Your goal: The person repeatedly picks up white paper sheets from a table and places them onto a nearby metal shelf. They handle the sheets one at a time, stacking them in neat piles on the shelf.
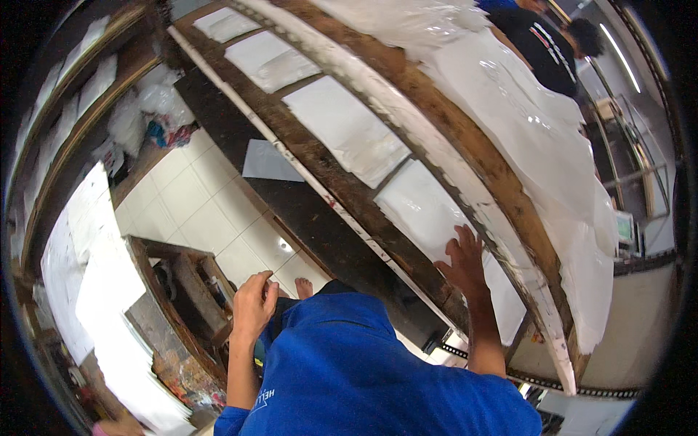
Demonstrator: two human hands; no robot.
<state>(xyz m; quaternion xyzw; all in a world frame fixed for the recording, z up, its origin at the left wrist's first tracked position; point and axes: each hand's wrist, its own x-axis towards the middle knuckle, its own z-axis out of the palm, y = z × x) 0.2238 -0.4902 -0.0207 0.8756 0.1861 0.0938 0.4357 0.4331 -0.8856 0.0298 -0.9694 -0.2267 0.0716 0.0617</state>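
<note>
My right hand [463, 261] lies over the near edge of a stack of white plastic sheets [422, 207] on the long dark bench, its fingers spread and slightly bent, with nothing gripped. More white stacks [345, 131] run up the same bench in a row, between a pale thin rail [323, 192] and a wide white ledge [436, 142]. My left hand [254, 301] hangs beside my body over the floor, away from the bench. Its fingers are loosely curled, the thumb stands apart, and no object shows in it.
Beyond the ledge, large glossy white sheets [502, 94] cover a brown wooden surface. One white sheet [269, 161] sits on the dark lower shelf. At left are a paint-stained wooden stand [178, 341], papers [102, 283] and loaded shelves [80, 80]. A person in black [534, 47] is at the far right.
</note>
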